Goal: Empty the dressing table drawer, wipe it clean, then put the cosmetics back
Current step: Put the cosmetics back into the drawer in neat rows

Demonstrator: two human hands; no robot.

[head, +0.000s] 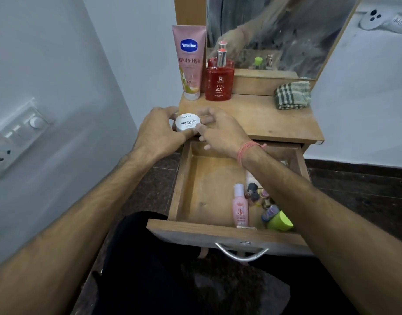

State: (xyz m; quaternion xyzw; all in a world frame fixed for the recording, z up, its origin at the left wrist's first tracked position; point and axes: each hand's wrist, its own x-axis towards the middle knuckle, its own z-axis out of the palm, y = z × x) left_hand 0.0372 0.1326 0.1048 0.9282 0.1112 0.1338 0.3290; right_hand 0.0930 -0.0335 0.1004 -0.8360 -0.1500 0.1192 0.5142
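Tabletop (263, 119) | both hands' fingers (212, 119) curled round white jar (188, 123)

The light was soft, even and indoor, fairly dim, with only faint shadows inside the open wooden drawer (195, 192). The streaked, dusty mirror (275, 30) gave a hazy reflection. Wide-angle distortion bowed the white wall switchboard (15, 142) and stretched the forearms at the edges. Fine detail looked slightly smeared.

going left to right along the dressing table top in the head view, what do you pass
left hand → white nail polish jar → right hand → checked cloth. Along the back edge: pink Vaseline tube → red perfume bottle.
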